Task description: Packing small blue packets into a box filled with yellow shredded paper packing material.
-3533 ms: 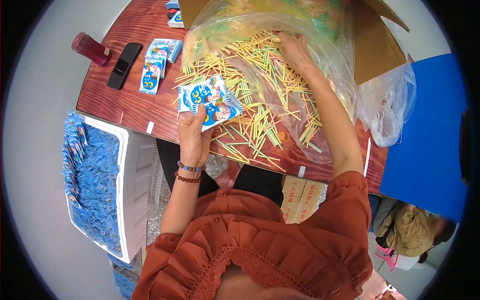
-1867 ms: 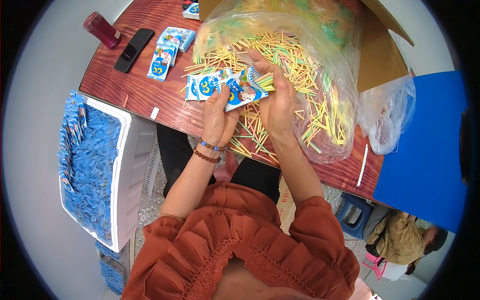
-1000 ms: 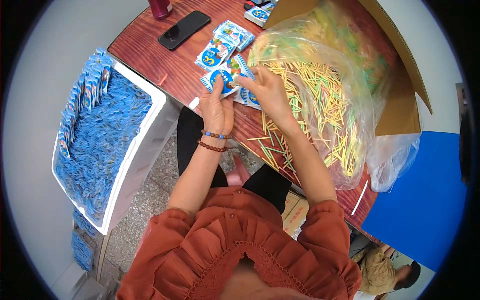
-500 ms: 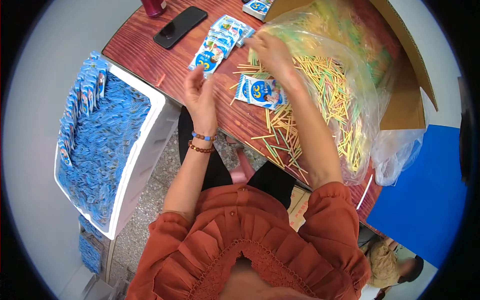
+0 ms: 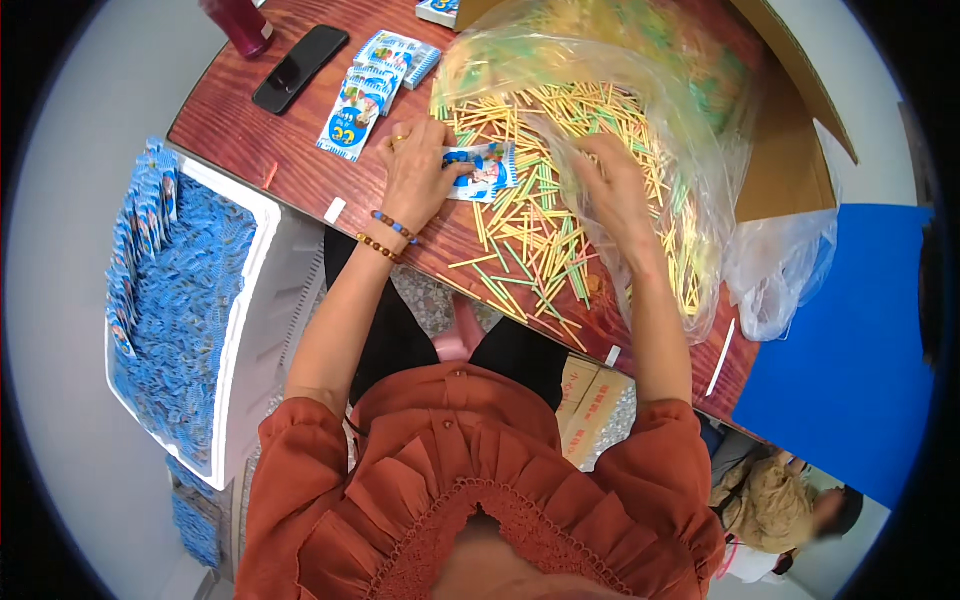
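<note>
Worktop [image 5: 225, 120]: dark red wood, rounded edge
White tub [image 5: 268, 285]: beside the worktop, heaped with blue packets [image 5: 180, 310]
Clear bag [image 5: 720, 150]: many coloured sticks [image 5: 512, 228] loose in and before it, so plenty seems left
Left hand [image 5: 415, 172]: over the left end of the single packet [image 5: 497, 170], thumb on its face, pinch unclear
Right hand [image 5: 615, 188]: fingers bent at the bag's film, whether gripping cannot be told
Packet stack [image 5: 352, 118]: several already laid together, near the phone [image 5: 300, 70]
Single packet: partly on sticks, apart from the stack

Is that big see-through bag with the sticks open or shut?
Open: colorful sticks spread out from the see-through bag and lie loose on the table.
</note>
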The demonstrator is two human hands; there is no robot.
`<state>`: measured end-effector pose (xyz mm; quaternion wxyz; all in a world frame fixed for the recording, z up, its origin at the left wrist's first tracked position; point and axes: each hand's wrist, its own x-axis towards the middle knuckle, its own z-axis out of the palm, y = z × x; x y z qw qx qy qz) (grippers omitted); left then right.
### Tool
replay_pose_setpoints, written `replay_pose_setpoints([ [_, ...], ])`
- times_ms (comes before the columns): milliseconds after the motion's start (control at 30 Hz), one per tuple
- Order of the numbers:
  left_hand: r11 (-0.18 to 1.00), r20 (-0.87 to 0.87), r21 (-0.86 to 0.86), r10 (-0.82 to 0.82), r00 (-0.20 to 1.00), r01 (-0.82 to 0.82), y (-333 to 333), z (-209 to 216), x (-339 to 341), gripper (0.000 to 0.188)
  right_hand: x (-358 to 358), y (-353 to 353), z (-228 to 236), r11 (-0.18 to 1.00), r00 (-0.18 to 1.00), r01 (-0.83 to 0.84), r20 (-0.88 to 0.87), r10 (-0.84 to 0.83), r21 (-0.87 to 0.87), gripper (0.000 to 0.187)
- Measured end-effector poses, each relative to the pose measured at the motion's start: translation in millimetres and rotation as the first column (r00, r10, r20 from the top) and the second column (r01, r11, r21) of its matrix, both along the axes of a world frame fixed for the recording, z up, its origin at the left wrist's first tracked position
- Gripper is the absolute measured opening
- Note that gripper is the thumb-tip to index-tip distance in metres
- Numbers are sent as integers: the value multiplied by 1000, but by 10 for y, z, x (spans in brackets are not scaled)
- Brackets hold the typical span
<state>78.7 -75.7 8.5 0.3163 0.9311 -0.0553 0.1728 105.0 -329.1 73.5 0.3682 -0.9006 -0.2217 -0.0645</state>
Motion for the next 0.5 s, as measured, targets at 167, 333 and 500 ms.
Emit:
replay_pose_setpoints([
  [167, 997, 74, 40, -62, 995, 59, 7, -28, 15, 37, 258, 512, -299, 981, 983, -182, 15, 183, -71, 15],
  [333, 992, 253, -116, 71, 965, -42, -14, 82, -54, 39, 261, 551, -229, 979, 980, -190, 36, 193, -75, 14],
  [500, 984, 126, -174, -12, 992, 34, 87, 123, -31, 23, 233, 554, -250, 983, 974, -185, 129, 184, -6, 15],
])
